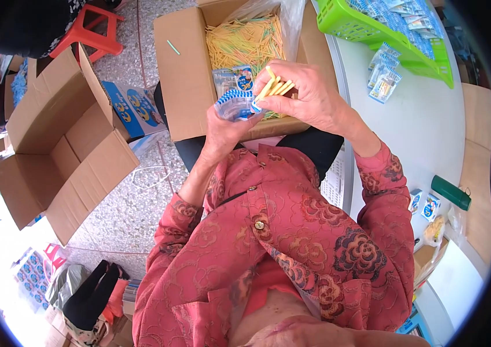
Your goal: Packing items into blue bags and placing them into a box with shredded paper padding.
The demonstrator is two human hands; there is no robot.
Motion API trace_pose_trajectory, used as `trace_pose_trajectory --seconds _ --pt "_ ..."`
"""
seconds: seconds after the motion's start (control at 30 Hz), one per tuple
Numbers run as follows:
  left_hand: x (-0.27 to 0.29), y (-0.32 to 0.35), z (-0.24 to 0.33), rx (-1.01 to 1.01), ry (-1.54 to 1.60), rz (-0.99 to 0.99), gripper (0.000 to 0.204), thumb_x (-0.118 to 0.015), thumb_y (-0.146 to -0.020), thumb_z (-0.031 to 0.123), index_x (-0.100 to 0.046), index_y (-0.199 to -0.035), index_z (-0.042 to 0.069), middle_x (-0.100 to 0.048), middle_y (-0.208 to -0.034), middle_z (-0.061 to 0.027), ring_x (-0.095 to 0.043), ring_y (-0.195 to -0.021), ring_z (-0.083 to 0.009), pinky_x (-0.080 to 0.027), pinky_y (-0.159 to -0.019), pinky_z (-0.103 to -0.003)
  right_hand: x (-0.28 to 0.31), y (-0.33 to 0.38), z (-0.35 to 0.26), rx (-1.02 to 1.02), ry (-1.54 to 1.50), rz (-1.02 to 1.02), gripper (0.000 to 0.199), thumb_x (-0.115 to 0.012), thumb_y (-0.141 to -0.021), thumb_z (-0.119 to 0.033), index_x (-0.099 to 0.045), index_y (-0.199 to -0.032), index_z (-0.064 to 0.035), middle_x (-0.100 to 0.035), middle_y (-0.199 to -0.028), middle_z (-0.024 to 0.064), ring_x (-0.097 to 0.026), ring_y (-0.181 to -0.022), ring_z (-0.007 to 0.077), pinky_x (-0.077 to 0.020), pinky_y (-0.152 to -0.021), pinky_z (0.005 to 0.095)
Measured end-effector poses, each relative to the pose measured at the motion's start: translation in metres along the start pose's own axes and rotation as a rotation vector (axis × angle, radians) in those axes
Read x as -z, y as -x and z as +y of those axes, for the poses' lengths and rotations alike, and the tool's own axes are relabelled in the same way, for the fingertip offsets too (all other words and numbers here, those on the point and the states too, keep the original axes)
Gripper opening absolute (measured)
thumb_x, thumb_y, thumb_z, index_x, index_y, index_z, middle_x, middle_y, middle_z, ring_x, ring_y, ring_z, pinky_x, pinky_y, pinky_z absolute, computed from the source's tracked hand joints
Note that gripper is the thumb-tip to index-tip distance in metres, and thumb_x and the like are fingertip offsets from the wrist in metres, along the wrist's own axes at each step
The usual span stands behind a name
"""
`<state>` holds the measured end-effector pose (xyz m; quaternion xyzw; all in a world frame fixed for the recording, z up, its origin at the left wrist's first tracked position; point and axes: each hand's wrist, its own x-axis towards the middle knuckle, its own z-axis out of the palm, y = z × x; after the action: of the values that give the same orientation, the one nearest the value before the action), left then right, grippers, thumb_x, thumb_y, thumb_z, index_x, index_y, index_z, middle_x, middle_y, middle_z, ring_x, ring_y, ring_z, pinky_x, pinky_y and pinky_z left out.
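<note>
My left hand [223, 134] is closed on a small clear packet [232, 106] with a blue-and-white striped edge. In my right hand [313, 97] is a small bunch of short yellow sticks [280, 87], pinched between thumb and fingers. The sticks are right beside the packet, and the right thumb is next to its edge. Below both hands stands an open cardboard box [180, 75], with a heap of loose yellow and greenish sticks [242, 41] in it. A few filled packets [226, 81] lie on the heap near my left hand.
On the white table [413, 124] to the right stand a green basket [338, 22] full of packets, several loose packets [384, 81] and a dark green cylinder [451, 192]. An open, empty cardboard box [77, 153] is on the floor at left, near a red stool [98, 26].
</note>
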<state>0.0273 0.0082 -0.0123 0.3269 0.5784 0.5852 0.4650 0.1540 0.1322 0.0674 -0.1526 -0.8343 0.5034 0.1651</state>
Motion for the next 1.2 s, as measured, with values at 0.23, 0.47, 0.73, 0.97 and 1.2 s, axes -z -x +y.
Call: trace_pose_trajectory --seconds 0.23,0.47,0.73,0.97,1.2 --pt "0.0 0.0 0.002 -0.002 -0.004 0.007 0.023 -0.074 -0.066 0.004 -0.059 -0.084 0.001 -0.061 -0.078 -0.0006 -0.056 -0.071 -0.0062 -0.047 -0.064 -0.022 -0.006 0.003 0.004 -0.174 -0.539 -0.025 0.017 -0.06 -0.084 -0.017 -0.058 -0.092 -0.0018 -0.051 -0.077 -0.0018 -0.046 -0.069 0.0026 -0.0389 -0.061 0.0198" --pt "0.003 0.0 -0.003 -0.047 0.042 -0.026 0.032 -0.074 -0.064 0.0 -0.058 -0.091 0.0 -0.062 -0.086 -0.0042 -0.058 -0.079 -0.0105 -0.049 -0.072 -0.025 0.002 0.0 0.004 -0.024 -0.234 -0.007 0.024 -0.046 -0.091 -0.02 -0.06 -0.097 -0.0002 -0.058 -0.091 0.0037 -0.052 -0.082 0.0098 -0.0417 -0.073 0.0226" --pt "0.002 0.001 -0.003 -0.084 0.041 -0.03 0.03 -0.074 -0.067 0.004 -0.059 -0.093 0.0 -0.063 -0.085 -0.0018 -0.056 -0.075 -0.006 -0.047 -0.069 -0.022 -0.007 -0.001 -0.004 0.17 -0.172 0.254 0.025 -0.048 -0.09 -0.023 -0.063 -0.096 -0.0047 -0.057 -0.099 0.0055 -0.052 -0.092 0.016 -0.04 -0.082 0.0281" --pt "-0.002 -0.001 0.005 -0.09 0.116 -0.022 0.031 -0.074 -0.067 0.005 -0.059 -0.094 0.0 -0.062 -0.086 -0.0021 -0.056 -0.077 -0.007 -0.047 -0.07 -0.024 -0.02 0.002 0.0 0.151 -0.158 0.166 0.023 -0.047 -0.09 -0.021 -0.063 -0.099 -0.0078 -0.052 -0.11 0.0066 -0.046 -0.105 0.02 -0.0361 -0.09 0.0328" --pt "0.002 -0.001 0.004 -0.125 0.132 -0.013 0.031 -0.075 -0.067 0.007 -0.059 -0.093 0.001 -0.062 -0.085 -0.0021 -0.057 -0.077 -0.0072 -0.048 -0.07 -0.024 -0.026 0.003 0.005 0.189 -0.074 0.164 0.028 -0.051 -0.087 -0.02 -0.057 -0.113 -0.0109 -0.045 -0.121 0.0111 -0.041 -0.114 0.0259 -0.0324 -0.095 0.0358"
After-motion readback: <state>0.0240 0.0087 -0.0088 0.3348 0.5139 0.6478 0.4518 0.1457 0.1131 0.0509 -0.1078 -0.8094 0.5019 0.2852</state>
